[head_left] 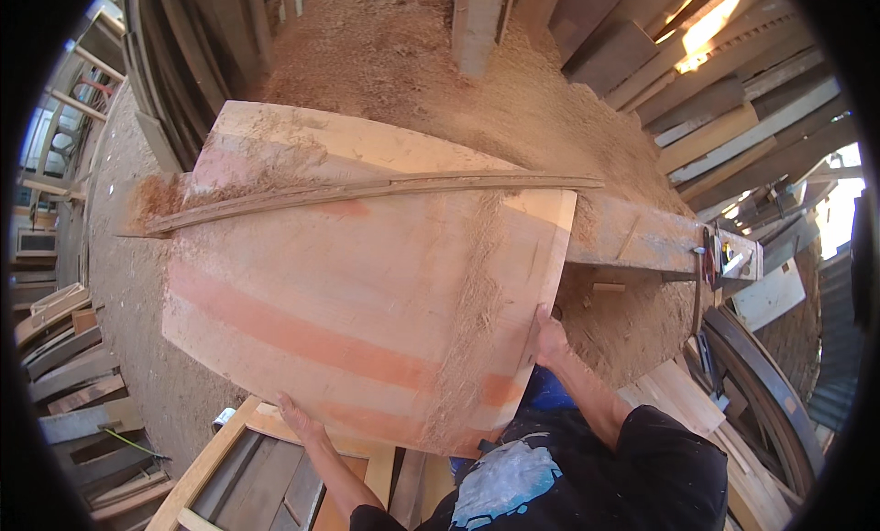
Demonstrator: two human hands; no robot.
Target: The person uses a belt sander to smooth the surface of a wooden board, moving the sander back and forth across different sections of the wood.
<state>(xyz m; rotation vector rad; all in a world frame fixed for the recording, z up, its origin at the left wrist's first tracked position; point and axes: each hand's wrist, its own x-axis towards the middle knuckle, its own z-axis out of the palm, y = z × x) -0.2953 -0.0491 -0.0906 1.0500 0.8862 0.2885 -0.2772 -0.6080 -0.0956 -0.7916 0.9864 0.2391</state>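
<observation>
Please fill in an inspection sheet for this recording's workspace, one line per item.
Surface: dusty bench shows beyond the right edge of the panel.
Job's things: wide wooden panel, striped with paler and redder wood; long wooden strip crosses it, contact unclear.
Clutter: shavings on the panel; small tools near the bench's right end, kinds unclear.
Hands: left hand grips the panel's lower edge; right hand grips its right edge.
Cables: no clear one; thin green strand at left, nature uncertain.
Surroundings: sawdust on the ground, stacked boards at upper right, wooden frame at lower left.
</observation>
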